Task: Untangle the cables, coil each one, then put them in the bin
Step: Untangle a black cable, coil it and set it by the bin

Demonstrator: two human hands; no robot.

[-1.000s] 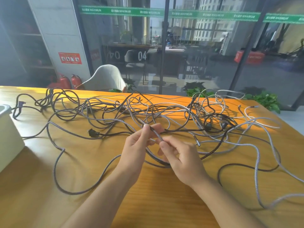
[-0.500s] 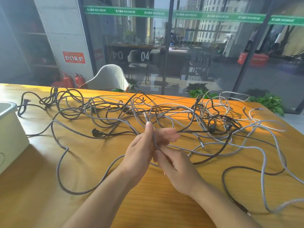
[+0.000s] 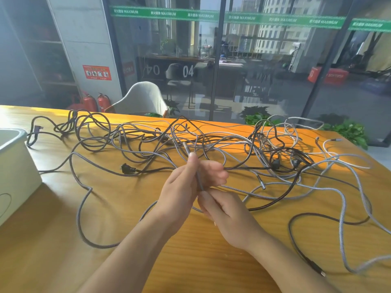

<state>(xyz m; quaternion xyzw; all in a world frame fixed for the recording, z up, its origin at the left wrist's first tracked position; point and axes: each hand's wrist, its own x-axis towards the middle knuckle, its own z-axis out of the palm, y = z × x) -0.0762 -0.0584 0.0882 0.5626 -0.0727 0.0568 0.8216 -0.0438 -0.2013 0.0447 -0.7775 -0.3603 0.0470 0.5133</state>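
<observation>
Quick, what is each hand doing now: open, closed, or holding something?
Left hand: pinches the grey cable end, held upright.
Right hand: fingers curled on the same cable lower down.

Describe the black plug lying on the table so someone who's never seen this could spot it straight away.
Start at the white bin on the table's left edge and look right, towards the left hand. About halfway lies the black plug, flat on bare wood just in front of the cable tangle. It is chunky and black; the connectors nearby are slim and silver.
</observation>
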